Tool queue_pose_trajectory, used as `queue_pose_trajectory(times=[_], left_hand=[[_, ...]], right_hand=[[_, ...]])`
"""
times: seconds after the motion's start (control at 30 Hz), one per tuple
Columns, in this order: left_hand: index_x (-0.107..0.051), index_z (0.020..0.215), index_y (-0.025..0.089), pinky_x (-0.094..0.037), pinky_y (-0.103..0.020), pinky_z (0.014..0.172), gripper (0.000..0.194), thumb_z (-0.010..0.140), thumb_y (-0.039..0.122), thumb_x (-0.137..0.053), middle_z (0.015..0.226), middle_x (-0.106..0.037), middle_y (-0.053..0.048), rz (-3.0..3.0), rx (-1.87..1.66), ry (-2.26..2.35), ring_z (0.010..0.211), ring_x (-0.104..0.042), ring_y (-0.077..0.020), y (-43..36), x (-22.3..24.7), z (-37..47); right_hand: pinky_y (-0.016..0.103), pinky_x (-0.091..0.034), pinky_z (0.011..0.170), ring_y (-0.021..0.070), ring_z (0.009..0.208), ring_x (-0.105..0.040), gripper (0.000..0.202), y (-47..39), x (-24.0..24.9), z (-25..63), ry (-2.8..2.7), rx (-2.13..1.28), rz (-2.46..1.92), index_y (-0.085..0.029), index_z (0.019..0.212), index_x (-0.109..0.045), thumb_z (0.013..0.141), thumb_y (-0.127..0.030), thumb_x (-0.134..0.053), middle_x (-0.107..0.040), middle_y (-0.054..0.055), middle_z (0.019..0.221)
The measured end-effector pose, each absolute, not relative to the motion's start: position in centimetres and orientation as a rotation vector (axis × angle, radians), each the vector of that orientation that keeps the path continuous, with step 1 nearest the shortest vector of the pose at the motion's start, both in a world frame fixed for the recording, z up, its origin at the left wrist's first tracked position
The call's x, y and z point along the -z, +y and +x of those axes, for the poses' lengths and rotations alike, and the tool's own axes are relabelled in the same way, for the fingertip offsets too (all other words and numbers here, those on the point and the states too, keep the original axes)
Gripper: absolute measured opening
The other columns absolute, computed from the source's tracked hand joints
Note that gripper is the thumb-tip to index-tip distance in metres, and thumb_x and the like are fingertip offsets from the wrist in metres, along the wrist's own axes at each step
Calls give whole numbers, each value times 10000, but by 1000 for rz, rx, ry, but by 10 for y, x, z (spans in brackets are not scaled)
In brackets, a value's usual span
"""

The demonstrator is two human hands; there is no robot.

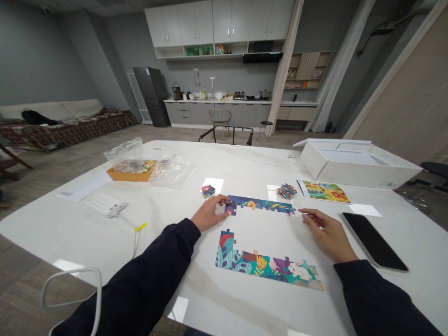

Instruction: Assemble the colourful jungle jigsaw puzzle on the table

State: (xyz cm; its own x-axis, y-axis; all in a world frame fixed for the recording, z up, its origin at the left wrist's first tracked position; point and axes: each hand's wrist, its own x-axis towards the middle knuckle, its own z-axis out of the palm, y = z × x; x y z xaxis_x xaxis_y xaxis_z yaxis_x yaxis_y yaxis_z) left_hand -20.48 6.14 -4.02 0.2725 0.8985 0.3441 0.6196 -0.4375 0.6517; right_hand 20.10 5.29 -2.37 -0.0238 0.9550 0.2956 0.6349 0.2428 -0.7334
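Observation:
At the left end of the upper puzzle strip [261, 204], my left hand [210, 213] has its thumb and fingers closed on a dark blue puzzle piece [230, 208]. The strip is a dark blue row of joined pieces lying flat. My right hand [325, 232] hovers off the strip's right end with nothing in it, fingers slightly bent and apart. Nearer to me lies a lower puzzle section [269, 267] with leaves, flowers and a white rabbit; its left end rises by one piece. Small piles of loose pieces, a left pile [207, 190] and a right pile [287, 190], sit beyond the strip.
A phone [374, 240] lies right of my right hand. Behind it are a picture card [325, 191] and a white box [357, 163]. To the left stand an orange box of pieces [131, 171], a plastic bag [171, 170] and a white device [107, 205] with a cable.

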Motion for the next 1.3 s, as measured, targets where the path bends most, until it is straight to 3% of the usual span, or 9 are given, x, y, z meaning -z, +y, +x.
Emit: queue_pose_trajectory(times=[0.33, 0.63, 0.87, 1.03, 1.17, 1.3], left_hand=[[-644, 1176, 250, -535, -365, 862, 309, 878, 301, -705, 1086, -703, -44, 2204, -976, 1396, 989, -652, -220, 62, 42, -206], [-656, 1166, 246, -534, -330, 788, 307, 874, 316, -716, 1045, -692, -38, 2194, -978, 1416, 967, -648, -208, 64, 45, -206], [-684, 1129, 243, -546, -400, 951, 221, 915, 298, -673, 1132, -701, -62, 2258, -976, 1329, 1032, -651, -228, 62, 40, -206], [-716, 1098, 253, -475, -458, 1110, 193, 912, 287, -680, 1234, -650, -88, 2332, -950, 1286, 1191, -616, -260, 60, 39, -204], [-660, 1173, 247, -491, -442, 1083, 265, 909, 269, -674, 1247, -631, -89, 2341, -1018, 1331, 1167, -613, -251, 62, 32, -211], [-593, 1181, 227, -479, -473, 1049, 341, 856, 233, -697, 1193, -644, -85, 2230, -1258, 1749, 1129, -587, -275, 75, 32, -237]], right_hand=[[292, -473, 619, 184, 696, -617, 426, 51, 23, 200, -1746, -517, -1461, -202, 1119, -751, 906, -540, -603, -709, 45, 808], [293, -474, 630, 181, 686, -610, 450, 53, 26, 201, -1742, -532, -1456, -199, 1116, -753, 901, -568, -609, -709, 46, 808], [297, -475, 628, 184, 690, -608, 452, 53, 26, 202, -1752, -526, -1460, -205, 1118, -753, 903, -576, -609, -713, 49, 817], [294, -479, 624, 181, 680, -607, 457, 54, 28, 203, -1758, -521, -1458, -200, 1118, -754, 905, -576, -607, -717, 53, 813], [290, -483, 620, 185, 691, -608, 461, 54, 28, 202, -1755, -527, -1448, -190, 1123, -752, 904, -570, -611, -717, 59, 820], [280, -479, 618, 179, 706, -602, 440, 53, 27, 202, -1762, -518, -1464, -206, 1123, -752, 907, -560, -605, -718, 51, 848]])
